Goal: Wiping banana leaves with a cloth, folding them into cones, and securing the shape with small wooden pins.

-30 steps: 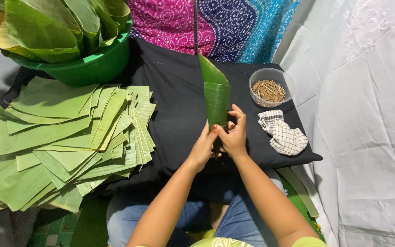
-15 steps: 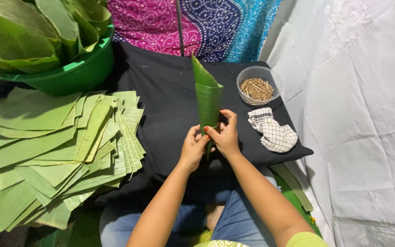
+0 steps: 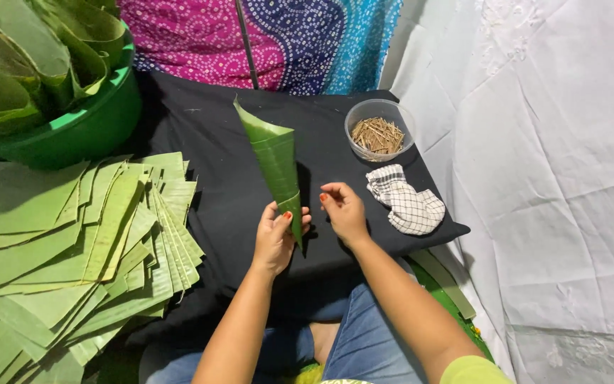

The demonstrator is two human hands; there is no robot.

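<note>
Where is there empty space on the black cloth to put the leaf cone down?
The black cloth is bare between the green basin and the leaf cone, and between the cone and the bowl of sticks. It is crowded at left, where the cut leaf stack overlaps, and at right by the checked rag.

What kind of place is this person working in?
Probably a home or small workshop set up on the floor for folding leaves into cones. A stack of cut green leaf strips lies beside a black cloth, with a green tub of rolled leaves and a bowl of small sticks.
</note>
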